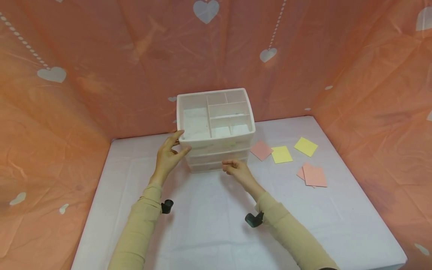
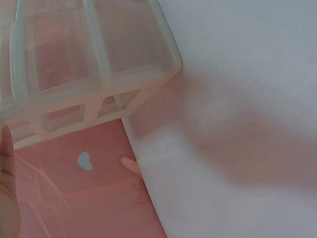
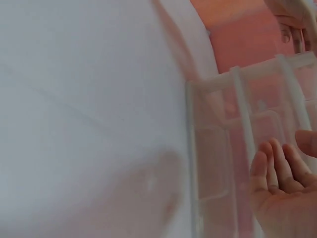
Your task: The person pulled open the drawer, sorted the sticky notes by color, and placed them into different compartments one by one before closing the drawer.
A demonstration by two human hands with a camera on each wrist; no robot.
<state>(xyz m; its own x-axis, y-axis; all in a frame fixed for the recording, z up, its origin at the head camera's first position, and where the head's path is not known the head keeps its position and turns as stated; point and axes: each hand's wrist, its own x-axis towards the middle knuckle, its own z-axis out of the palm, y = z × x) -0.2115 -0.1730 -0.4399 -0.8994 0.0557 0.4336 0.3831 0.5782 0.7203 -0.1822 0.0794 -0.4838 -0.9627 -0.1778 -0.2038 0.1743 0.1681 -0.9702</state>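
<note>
plastic organizer (image 1: 216,131), white and translucent with three drawers and a divided top tray, stands at the back of the white table (image 1: 209,225). it looks light, stiff and smooth, so it may slide; best held by the side walls or the rim. left hand (image 1: 170,153) clasps its front left corner, thumb and fingers spread. right hand (image 1: 237,170) hovers loosely curled at the lowest drawer; contact is unclear. drawer contents stay hidden. sticky notes (image 1: 281,154) lie to the right.
</note>
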